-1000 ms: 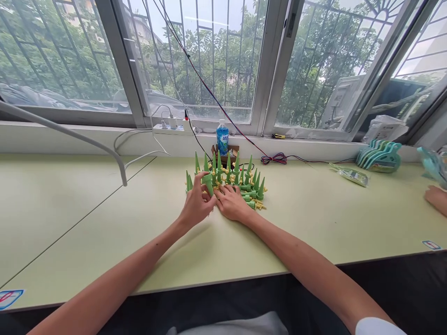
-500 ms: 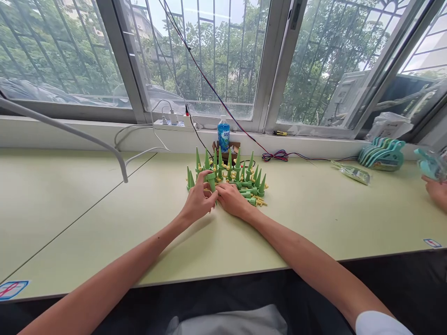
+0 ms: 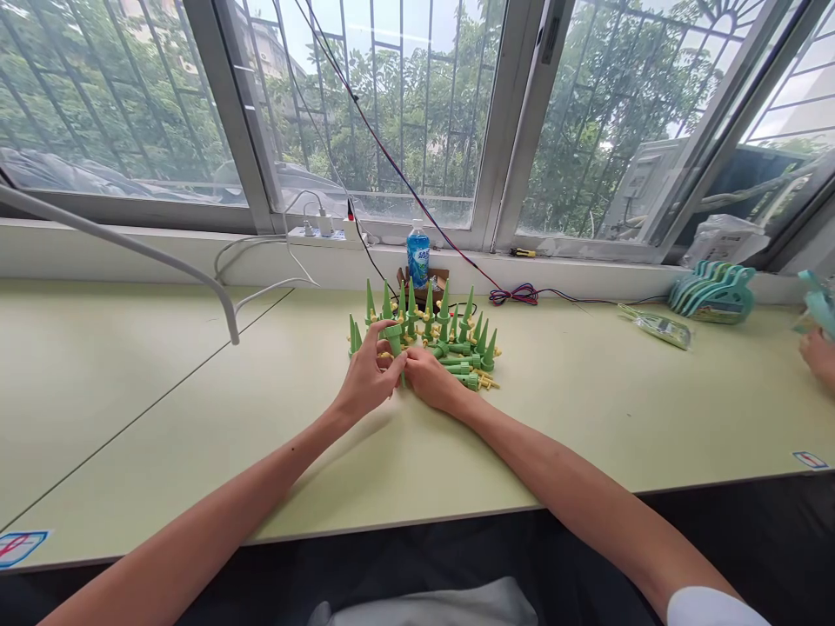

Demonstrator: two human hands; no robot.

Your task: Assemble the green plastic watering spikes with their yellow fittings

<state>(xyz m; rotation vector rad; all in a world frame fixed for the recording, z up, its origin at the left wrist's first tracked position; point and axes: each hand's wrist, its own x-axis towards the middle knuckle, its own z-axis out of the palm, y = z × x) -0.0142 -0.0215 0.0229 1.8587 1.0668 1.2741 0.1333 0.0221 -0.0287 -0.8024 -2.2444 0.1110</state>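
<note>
My left hand (image 3: 366, 372) is closed around a green plant watering spike (image 3: 393, 336), held with its wide end up and its narrow tip down. My right hand (image 3: 427, 376) is beside it, its fingertips pinched together against the spike's side. What those fingertips hold, if anything, is hidden. Just behind both hands, several green spikes (image 3: 444, 309) stand point up, with small yellow valve pieces on many of them. More green tubular parts (image 3: 462, 366) lie to the right of my right hand, near a few loose yellow pieces (image 3: 486, 380).
A blue liquid bottle (image 3: 418, 255) stands at the back, by a small brown box (image 3: 438, 276). A coiled cable (image 3: 515, 293), a bagged item (image 3: 657, 327) and teal hangers (image 3: 714, 291) are toward the right. A co-worker's hand (image 3: 819, 355) holds a teal item at the right edge.
My right hand's fingers have drawn in closer to the spike in my left hand. The left hand barely shifts. The co-worker's hand and teal item have moved slightly right.
</note>
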